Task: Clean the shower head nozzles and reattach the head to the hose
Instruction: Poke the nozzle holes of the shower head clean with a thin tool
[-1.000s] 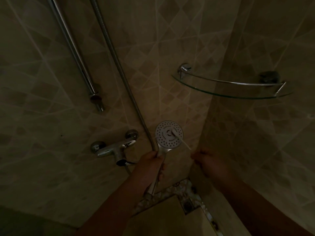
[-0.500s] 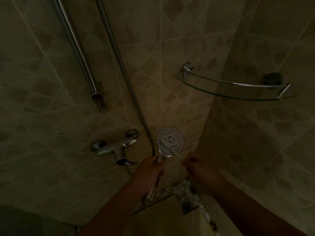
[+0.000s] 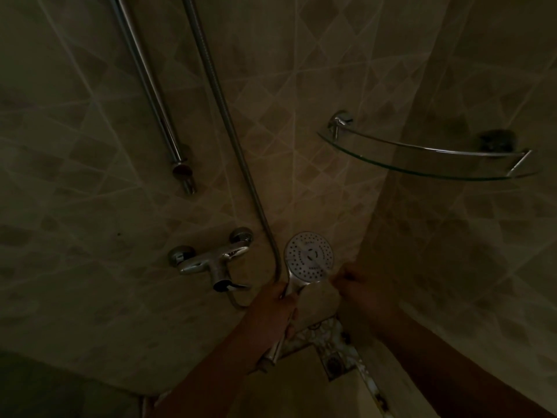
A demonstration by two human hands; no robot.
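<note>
Shower head [image 3: 309,258] faces the camera, nozzle face up toward the viewer, its handle running down and slightly left into the left hand [image 3: 272,309], which grips it. Right hand [image 3: 360,289] sits curled just beside the face's lower right edge; what it pinches is too dim to tell. Hose [image 3: 229,128] hangs immediately left, mixer tap [image 3: 211,260] beyond, glass shelf [image 3: 422,167] upper right.

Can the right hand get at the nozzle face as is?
Probably yes. The shower head faces the camera, its handle gripped by the left hand; the right hand sits at its lower right rim, nothing between.
</note>
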